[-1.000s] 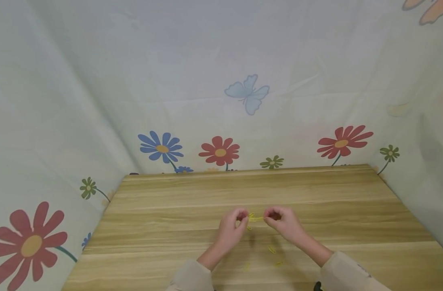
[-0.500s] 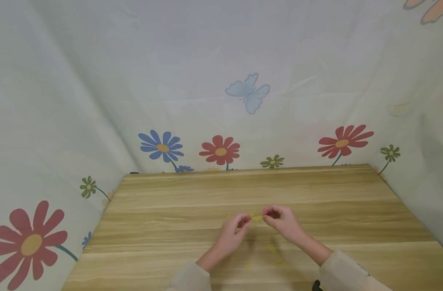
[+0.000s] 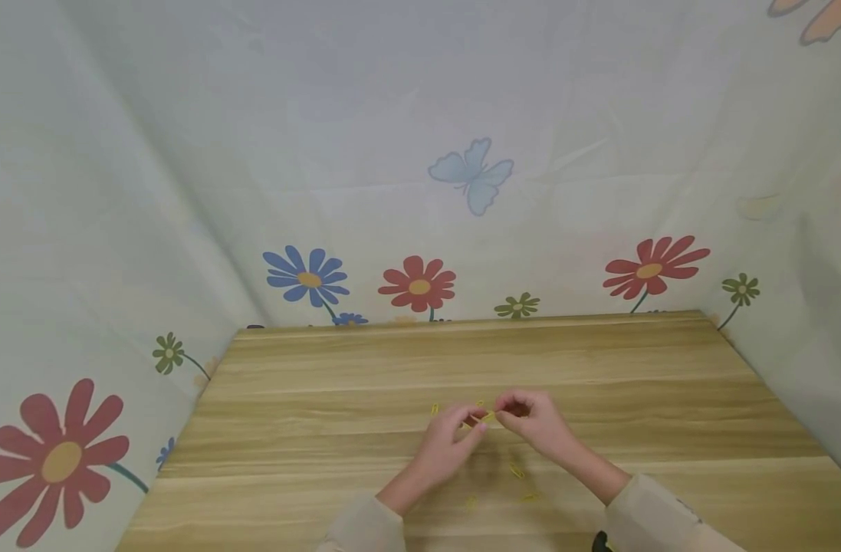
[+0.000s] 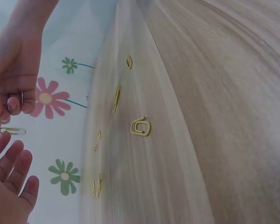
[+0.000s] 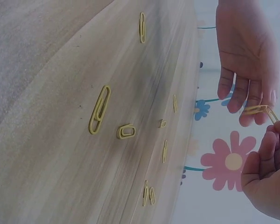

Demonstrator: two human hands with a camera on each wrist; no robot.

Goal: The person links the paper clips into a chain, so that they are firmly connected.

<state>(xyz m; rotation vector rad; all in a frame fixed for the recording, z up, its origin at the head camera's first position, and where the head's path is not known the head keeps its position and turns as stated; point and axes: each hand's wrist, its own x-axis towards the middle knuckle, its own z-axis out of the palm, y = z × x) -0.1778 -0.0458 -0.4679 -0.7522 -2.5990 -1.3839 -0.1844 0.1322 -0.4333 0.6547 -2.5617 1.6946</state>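
Note:
Over the middle of the wooden table, my two hands meet fingertip to fingertip. My left hand [image 3: 448,447] pinches a yellow paper clip [image 5: 253,110] between thumb and fingers; in the right wrist view this clip lies across the fingertips. A second yellow paper clip [image 5: 271,115] is in the pinch of my right hand [image 3: 539,423], slanting toward the left hand's clip. The two clips meet at their ends, and whether they are linked I cannot tell. In the left wrist view, the other fingers [image 4: 19,170] of the left hand are spread.
Several yellow paper clips lie loose on the wooden table [image 3: 323,376]: one paper clip [image 3: 435,409] left of the hands, another paper clip [image 3: 516,470] in front of them, others nearby. A curtain printed with flowers [image 3: 418,287] rises along the back and sides.
My left hand first drew back a little from the clips, showing a loose clip on the table beside it, then moved right, close to the right hand. The right hand has barely moved.

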